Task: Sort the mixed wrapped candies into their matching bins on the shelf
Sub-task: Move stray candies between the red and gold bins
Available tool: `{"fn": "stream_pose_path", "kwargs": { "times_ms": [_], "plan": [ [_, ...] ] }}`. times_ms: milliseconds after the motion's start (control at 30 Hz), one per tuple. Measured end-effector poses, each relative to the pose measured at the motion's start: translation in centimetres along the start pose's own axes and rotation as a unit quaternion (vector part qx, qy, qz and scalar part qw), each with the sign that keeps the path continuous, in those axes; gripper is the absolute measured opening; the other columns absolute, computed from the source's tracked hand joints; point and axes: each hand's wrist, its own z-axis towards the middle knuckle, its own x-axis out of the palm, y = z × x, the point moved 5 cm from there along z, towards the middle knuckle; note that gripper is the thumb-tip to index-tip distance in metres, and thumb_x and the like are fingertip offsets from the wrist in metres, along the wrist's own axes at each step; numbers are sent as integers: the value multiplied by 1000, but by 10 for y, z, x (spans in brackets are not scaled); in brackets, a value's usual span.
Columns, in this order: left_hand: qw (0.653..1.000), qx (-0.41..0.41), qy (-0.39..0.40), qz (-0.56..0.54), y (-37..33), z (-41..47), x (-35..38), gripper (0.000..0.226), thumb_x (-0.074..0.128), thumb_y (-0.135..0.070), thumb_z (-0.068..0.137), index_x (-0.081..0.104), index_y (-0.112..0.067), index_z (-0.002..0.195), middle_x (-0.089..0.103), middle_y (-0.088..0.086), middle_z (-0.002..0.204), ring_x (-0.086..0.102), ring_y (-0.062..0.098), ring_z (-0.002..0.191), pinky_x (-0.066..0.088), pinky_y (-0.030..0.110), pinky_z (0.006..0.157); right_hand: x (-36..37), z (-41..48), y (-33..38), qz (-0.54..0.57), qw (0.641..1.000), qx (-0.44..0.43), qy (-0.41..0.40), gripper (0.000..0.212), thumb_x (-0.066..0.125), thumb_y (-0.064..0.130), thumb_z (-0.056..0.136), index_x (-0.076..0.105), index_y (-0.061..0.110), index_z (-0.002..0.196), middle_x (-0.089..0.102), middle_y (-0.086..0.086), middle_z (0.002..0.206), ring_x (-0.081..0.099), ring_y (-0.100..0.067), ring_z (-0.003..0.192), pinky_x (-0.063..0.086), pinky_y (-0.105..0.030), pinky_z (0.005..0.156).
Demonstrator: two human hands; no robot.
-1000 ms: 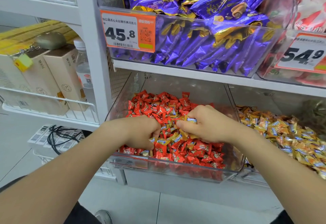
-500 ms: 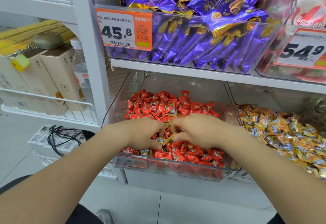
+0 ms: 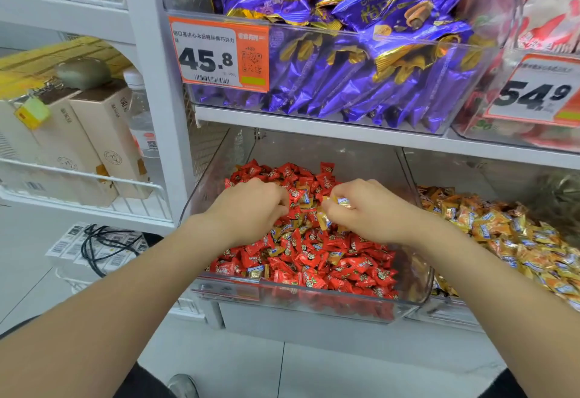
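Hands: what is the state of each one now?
Left hand: curled among the red candies; hold cannot be told.
Right hand: pinches a gold candy.

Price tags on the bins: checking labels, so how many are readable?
2: the 45.8 tag on the purple-packet bin, and the 54.9 tag on the bin at the right edge. Others may be hidden.
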Motion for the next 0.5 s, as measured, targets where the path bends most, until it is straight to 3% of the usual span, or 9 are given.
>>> {"fn": "stream_pose_path", "kwargs": {
  "times_ms": [67, 133, 267, 367, 500],
  "plan": [
    [999, 26, 17, 9, -6, 7, 6, 21, 48, -37, 107, 68, -38, 114, 72, -8, 98, 69, 22, 92, 59, 45, 80, -4, -3, -2, 20, 1000, 18, -15, 46, 58, 41, 102, 68, 3, 78, 48, -3, 52, 44, -11, 49, 35, -23, 51],
    [997, 31, 66, 23, -10, 12, 17, 19, 51, -40, 105, 64, -35, 118, 71, -5, 102, 68, 25, 96, 58, 45, 81, -2, -3, -6, 41, 998, 42, -17, 42, 63, 41, 100, 74, 8, 76, 56, -5, 51, 46, -9, 45, 37, -18, 49],
    [986, 19, 158, 56, -11, 17, 38, 45, 65, -45, 100, 49, -22, 135, 65, 8, 113, 64, 33, 103, 56, 48, 81, 3, 1, -11, 77, 995, 68, 6, 28, 66, 35, 100, 77, 21, 79, 64, 10, 51, 57, -5, 47, 38, -12, 49],
    [984, 27, 167, 61, -11, 19, 38, 44, 70, -44, 96, 50, -23, 129, 60, 4, 107, 63, 31, 102, 52, 44, 74, 12, 5, -9, 45, 997, 66, 20, 26, 62, 32, 99, 76, 21, 80, 68, 2, 60, 62, -10, 56, 48, -27, 60],
    [986, 36, 129, 98, -13, 17, 39, 15, 55, -36, 103, 50, -23, 109, 58, 5, 103, 62, 32, 96, 51, 42, 68, 19, 12, -4, 41, 996, 72, -17, 40, 58, 38, 93, 64, 6, 69, 66, -12, 61, 64, -26, 62, 57, -43, 67]
  ]
}}
